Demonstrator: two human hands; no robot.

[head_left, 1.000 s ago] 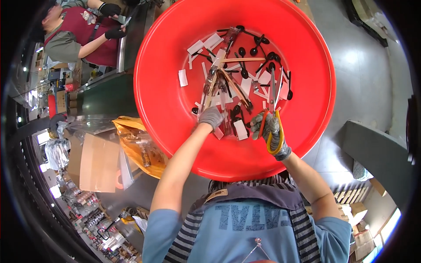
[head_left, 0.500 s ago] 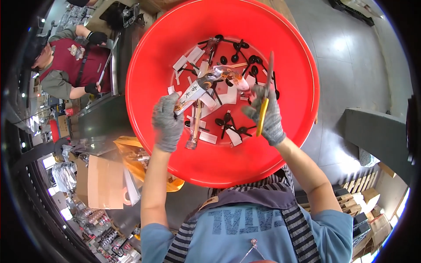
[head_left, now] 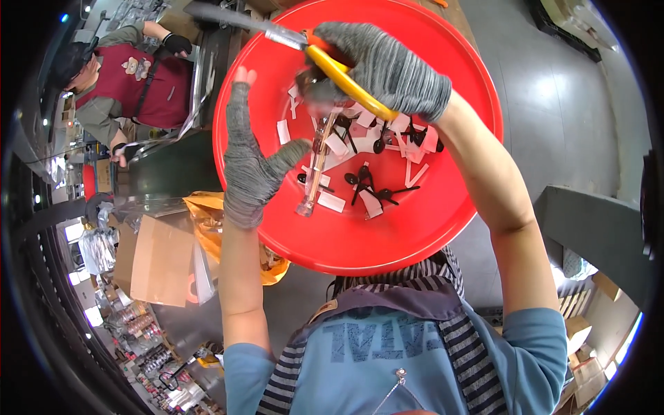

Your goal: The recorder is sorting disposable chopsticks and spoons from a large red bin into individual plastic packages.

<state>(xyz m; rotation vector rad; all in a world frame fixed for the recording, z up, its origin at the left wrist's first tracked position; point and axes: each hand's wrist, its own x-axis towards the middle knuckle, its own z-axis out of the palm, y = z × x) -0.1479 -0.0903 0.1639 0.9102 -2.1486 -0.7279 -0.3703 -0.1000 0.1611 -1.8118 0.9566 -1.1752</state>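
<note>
My right hand, in a grey knit glove, grips scissors with yellow handles over the far part of a round red tub. The blades reach left past the tub's rim and are blurred. Over the left side of the tub is my left hand, also gloved with bare fingertips; it is empty, fingers stretched away from me and thumb apart. Beneath the scissors, a dark, blurred thing is too smeared to name. Inside the tub lie black spoons, white paper slips and a long clear-wrapped packet.
Left of the tub are an open cardboard box and an orange bag. A co-worker in a dark red apron stands at a dark counter at the far left. A grey beam is at the right.
The printed packet has left my left hand, which has opened out. My right hand has swung up and left with the scissors, whose blades have turned from pointing away to pointing left.
</note>
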